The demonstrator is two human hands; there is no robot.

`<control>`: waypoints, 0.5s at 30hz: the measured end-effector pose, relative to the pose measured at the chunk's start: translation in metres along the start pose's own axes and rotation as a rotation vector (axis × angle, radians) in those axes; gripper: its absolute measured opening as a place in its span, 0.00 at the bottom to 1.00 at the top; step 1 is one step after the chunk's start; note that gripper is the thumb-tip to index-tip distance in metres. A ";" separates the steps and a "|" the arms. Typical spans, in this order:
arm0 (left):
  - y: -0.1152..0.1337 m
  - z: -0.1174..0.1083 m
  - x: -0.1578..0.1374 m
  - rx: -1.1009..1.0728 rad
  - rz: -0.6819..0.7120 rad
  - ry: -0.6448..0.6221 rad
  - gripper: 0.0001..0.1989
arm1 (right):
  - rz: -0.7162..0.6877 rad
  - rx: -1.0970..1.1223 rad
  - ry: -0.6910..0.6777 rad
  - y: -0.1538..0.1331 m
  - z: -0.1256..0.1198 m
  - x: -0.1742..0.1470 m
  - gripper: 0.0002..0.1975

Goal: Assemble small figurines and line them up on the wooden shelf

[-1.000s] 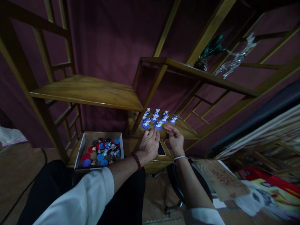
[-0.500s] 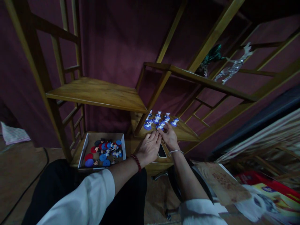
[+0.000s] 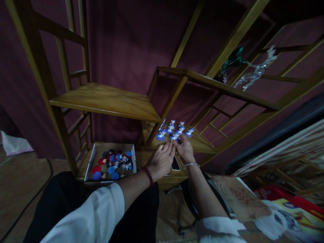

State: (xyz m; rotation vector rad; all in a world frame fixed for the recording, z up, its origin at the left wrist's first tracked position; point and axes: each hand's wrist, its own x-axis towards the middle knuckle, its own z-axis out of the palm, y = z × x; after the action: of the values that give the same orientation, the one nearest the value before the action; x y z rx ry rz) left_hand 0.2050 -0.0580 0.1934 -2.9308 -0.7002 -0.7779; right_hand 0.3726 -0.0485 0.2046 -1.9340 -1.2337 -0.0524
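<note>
On the lower right shelf (image 3: 199, 144) stand several small white figurines on purple-blue round bases. My right hand (image 3: 184, 149) reaches to the front figurine (image 3: 174, 136), its thumb and fingers closed around the near side of it. Beside it, my left hand (image 3: 163, 159) lies palm down, fingers stretched forward and close together. Its fingertips meet the right thumb just in front of that figurine. Whether they touch the base is hidden. Another figurine (image 3: 160, 135) stands to the left, and one more figurine (image 3: 189, 132) to the right.
A shallow cardboard box (image 3: 90, 165) on the left holds several figurines and red and blue discs. A phone (image 3: 175, 164) lies beneath my hands. The wooden upper shelf (image 3: 106, 101) and posts frame the space. A clear deer ornament (image 3: 258, 72) stands higher right; a black stool (image 3: 188, 197) is below.
The view has shifted very slightly. Both hands stay at the front figurine, and the other figurines keep their places.
</note>
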 end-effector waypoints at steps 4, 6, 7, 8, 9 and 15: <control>0.000 0.002 0.000 0.007 0.009 0.011 0.31 | 0.004 -0.004 -0.008 0.000 -0.001 0.000 0.30; 0.000 0.003 0.000 0.014 0.007 0.011 0.31 | -0.013 -0.003 -0.016 0.001 -0.001 0.000 0.30; 0.000 0.003 0.000 0.022 0.004 0.006 0.30 | -0.024 -0.006 -0.019 0.002 -0.001 0.000 0.30; 0.000 0.003 0.000 0.032 0.003 -0.002 0.30 | -0.034 -0.014 -0.020 0.003 -0.001 0.000 0.30; 0.000 0.002 0.000 0.044 -0.001 -0.012 0.29 | -0.043 -0.022 -0.016 0.004 -0.001 -0.001 0.30; 0.002 -0.003 -0.010 0.097 0.009 0.004 0.28 | -0.108 -0.006 0.061 0.006 -0.001 -0.012 0.30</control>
State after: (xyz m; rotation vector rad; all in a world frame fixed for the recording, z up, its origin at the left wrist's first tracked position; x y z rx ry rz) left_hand 0.1968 -0.0640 0.1916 -2.8431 -0.7031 -0.7271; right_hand 0.3708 -0.0591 0.1964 -1.8559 -1.2979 -0.1699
